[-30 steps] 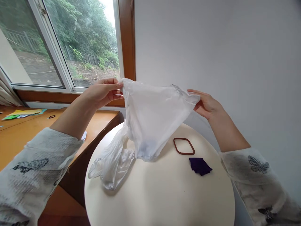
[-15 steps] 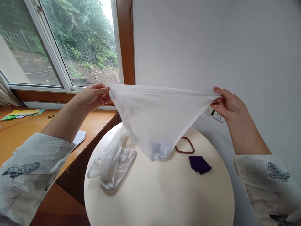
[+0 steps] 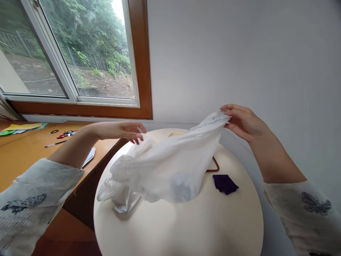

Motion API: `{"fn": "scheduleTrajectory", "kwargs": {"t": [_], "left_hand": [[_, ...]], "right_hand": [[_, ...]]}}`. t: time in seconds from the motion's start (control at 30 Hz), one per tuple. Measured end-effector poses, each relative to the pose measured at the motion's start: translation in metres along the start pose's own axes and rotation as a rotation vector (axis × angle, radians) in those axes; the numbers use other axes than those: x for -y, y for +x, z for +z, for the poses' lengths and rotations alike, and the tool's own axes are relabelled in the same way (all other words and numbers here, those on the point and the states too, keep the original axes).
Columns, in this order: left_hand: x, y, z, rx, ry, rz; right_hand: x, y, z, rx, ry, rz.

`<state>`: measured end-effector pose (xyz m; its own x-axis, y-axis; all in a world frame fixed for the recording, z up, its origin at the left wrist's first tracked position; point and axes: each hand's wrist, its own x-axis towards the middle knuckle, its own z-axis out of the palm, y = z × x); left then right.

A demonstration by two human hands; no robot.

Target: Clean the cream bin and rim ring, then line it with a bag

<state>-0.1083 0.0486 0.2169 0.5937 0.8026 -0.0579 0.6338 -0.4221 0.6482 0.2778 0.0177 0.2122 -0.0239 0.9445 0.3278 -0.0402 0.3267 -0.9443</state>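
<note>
A white translucent plastic bag (image 3: 170,163) hangs slanted over the round table (image 3: 186,227), with something dark showing faintly through its lower part. My right hand (image 3: 239,119) pinches its upper right corner. Beside the bag's upper left part is my left hand (image 3: 125,131), its fingers apart and curved, holding nothing that I can see. A second crumpled plastic bag (image 3: 126,202) lies on the table's left side, partly covered by the first. To the right lie a dark purple cloth piece (image 3: 225,184) and a brown ring-shaped item (image 3: 216,165), partly hidden.
At the left, an orange wooden desk (image 3: 16,160) holds coloured papers (image 3: 23,127), a pen (image 3: 55,143), red-handled scissors (image 3: 61,136) and a black ring (image 3: 53,131). A window (image 3: 93,53) and a pale wall (image 3: 213,53) stand behind.
The bag, stretched flat between both hands before, now sags on the left. My left hand has let go of its corner and moved down and right. My right hand has shifted slightly left.
</note>
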Motion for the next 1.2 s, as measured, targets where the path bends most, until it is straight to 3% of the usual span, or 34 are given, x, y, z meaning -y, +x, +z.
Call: {"fn": "scheduleTrajectory", "kwargs": {"t": [0.07,0.13,0.2,0.3,0.37,0.47,0.53,0.6,0.67,0.77,0.83,1.07,1.2], "left_hand": [[-0.01,0.008,0.008,0.042,-0.074,0.031],[-0.025,0.016,0.022,-0.013,-0.113,0.105],[-0.042,0.024,0.04,0.014,-0.083,0.208],[-0.061,0.031,0.061,0.08,-0.065,0.31],[-0.064,0.034,0.065,-0.002,-0.094,0.285],[-0.06,0.034,0.058,-0.254,-0.177,0.247],[-0.056,0.032,0.05,-0.383,-0.26,0.245],[-0.054,0.03,0.043,-0.455,-0.359,0.261],[-0.055,0.029,0.038,-0.488,-0.442,0.286],[-0.058,0.028,0.037,-0.514,-0.5,0.294],[-0.057,0.028,0.037,-0.52,-0.503,0.28],[-0.042,0.025,0.033,-0.547,-0.49,0.234],[-0.033,0.028,0.032,-0.611,-0.472,0.175]], "right_hand": [[0.005,-0.006,0.025,0.08,-0.017,-0.027],[0.009,-0.011,0.05,0.139,-0.017,-0.067],[0.012,-0.016,0.071,0.187,-0.001,-0.109],[0.012,-0.019,0.085,0.255,0.014,-0.132],[0.004,-0.019,0.083,0.276,0.043,-0.125],[-0.026,-0.024,0.069,0.317,0.056,-0.049],[-0.057,-0.033,0.059,0.421,-0.142,0.086],[-0.094,-0.045,0.053,0.604,-0.389,0.18],[-0.131,-0.059,0.052,0.634,-0.533,0.216],[-0.171,-0.073,0.054,0.53,-0.613,0.158],[-0.182,-0.076,0.055,0.446,-0.603,0.133],[-0.156,-0.073,0.059,0.15,-0.716,-0.092],[-0.147,-0.077,0.061,0.218,-0.922,-0.194]]}}
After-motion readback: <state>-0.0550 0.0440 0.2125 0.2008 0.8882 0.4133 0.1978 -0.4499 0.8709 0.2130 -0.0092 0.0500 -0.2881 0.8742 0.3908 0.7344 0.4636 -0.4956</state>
